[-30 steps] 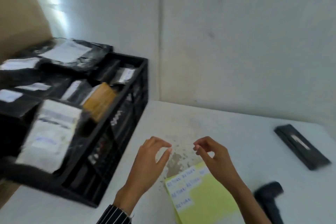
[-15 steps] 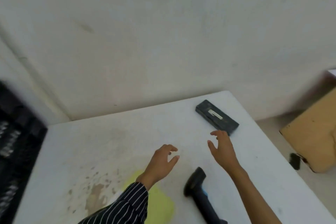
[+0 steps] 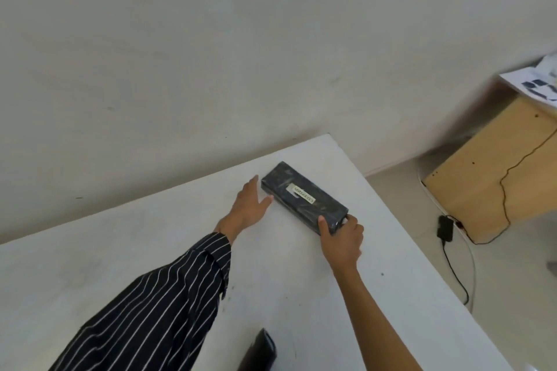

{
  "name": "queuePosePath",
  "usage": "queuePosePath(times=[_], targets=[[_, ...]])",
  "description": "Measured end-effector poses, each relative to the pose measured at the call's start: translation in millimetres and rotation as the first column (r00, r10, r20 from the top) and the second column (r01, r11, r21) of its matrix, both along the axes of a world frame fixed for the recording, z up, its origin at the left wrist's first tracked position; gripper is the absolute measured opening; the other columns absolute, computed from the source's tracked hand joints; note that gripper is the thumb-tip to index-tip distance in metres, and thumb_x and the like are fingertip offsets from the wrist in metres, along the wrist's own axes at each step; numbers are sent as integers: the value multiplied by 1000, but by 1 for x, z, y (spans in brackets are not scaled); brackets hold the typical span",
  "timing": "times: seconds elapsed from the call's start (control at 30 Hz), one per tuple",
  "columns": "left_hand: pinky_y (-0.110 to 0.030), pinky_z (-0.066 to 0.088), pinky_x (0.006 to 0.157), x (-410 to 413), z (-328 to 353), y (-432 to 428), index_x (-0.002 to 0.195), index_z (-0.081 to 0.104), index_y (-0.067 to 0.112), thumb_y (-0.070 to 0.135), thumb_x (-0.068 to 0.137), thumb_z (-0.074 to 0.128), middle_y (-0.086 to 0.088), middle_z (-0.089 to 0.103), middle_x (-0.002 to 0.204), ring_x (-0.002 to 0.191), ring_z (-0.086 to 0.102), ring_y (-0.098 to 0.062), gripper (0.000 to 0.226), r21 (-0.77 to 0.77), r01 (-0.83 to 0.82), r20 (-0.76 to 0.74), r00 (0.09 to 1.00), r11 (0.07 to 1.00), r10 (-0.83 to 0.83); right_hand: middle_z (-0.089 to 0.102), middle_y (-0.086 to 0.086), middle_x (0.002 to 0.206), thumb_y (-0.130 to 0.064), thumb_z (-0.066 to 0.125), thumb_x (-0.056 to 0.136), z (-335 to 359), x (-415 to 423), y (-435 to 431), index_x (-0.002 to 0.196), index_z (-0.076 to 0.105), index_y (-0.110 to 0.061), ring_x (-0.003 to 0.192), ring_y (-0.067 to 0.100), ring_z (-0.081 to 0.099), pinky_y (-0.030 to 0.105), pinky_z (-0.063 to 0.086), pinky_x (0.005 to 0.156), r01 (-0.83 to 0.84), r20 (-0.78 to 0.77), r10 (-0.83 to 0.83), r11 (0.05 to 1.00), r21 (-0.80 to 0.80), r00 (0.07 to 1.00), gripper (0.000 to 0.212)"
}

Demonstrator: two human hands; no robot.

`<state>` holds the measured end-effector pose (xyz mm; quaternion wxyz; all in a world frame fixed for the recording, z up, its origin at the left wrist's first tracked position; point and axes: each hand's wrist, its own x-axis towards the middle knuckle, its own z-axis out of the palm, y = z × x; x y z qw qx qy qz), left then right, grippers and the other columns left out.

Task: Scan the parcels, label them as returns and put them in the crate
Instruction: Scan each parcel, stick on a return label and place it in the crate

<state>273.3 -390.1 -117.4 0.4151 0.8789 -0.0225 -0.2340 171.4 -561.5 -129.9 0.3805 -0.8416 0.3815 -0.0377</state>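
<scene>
– So, near edge first: what's there?
– Dark scanner [image 3: 259, 352], only its top poking in at the table's [image 3: 120, 265] near edge. Neither hand is on it. My striped sleeve [image 3: 156, 310] crosses the table on the left.
– Hands?
– Right hand [image 3: 342, 235] is clamped on the near end of the parcel [image 3: 303, 208], thumb on the side facing me, fingers wrapped round the end. Left hand [image 3: 248, 209] is flat and spread, fingers straight, just beside the parcel's far-left end. Thumb tip is at the wrap; touching or not, I can't tell.
– Parcel where?
– Flat on the table, lying diagonally, close to the far right corner. Black wrap, one small white label [image 3: 303, 193] on top, print too blurred to read for sure.
– How far along?
– For this parcel, my guess is only the pick-up is under way. The scanner is untouched, so I'd say it's not scanned. I can't tell if that white strip is a return label. The crate is out of view, so there's no count of finished parcels. Left to do: scan, label, crate.
– Beyond the table?
– Cardboard box [image 3: 488, 178] on the floor off the right edge, papers [image 3: 533, 87] on top, black cable [image 3: 452, 262] beside it.
</scene>
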Motion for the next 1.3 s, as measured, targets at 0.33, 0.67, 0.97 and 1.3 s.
queuePosePath(times=[0.33, 0.67, 0.97, 1.3], targets=[[-26, 39, 85, -1, 4, -6, 125, 45, 11, 28, 94, 57, -6, 53, 125, 104, 49, -16, 38, -249, -318, -61, 948, 915, 313, 50, 5, 121, -23, 64, 89, -2, -7, 1, 134, 33, -27, 110, 19, 52, 40, 43, 98, -4, 166, -57, 939, 345, 984, 55], [-36, 57, 83, -123, 50, 78, 120, 45, 12, 43, 90, 45, -5, 61, 115, 106, 62, -20, 43, -641, -619, -354, 763, 454, 540, 57, -12, 111, 16, 60, 81, 27, -78, 59, 109, 51, -18, 110, 8, 56, 27, 47, 99, -414, 611, 192, 877, 244, 768, 44], [-24, 56, 60, -208, 76, 153, 122, 50, 8, -2, 93, 45, -7, 68, 94, 76, 66, -14, 30, -698, -684, -417, 631, 215, 654, 36, 10, 127, 20, 61, 67, 57, -125, 120, 104, 45, -33, 119, -8, 38, 5, 38, 91, -622, 651, 468, 783, 8, 597, 67], [-33, 59, 77, -275, 62, 213, 118, 53, -12, 3, 97, 43, -26, 62, 114, 101, 62, -29, 28, -618, -739, -525, 643, 269, 558, 25, -16, 145, -28, 74, 81, 46, -193, 136, 147, 9, -33, 120, 6, 40, 21, 30, 106, -705, 227, 681, 708, 42, 697, 92]])
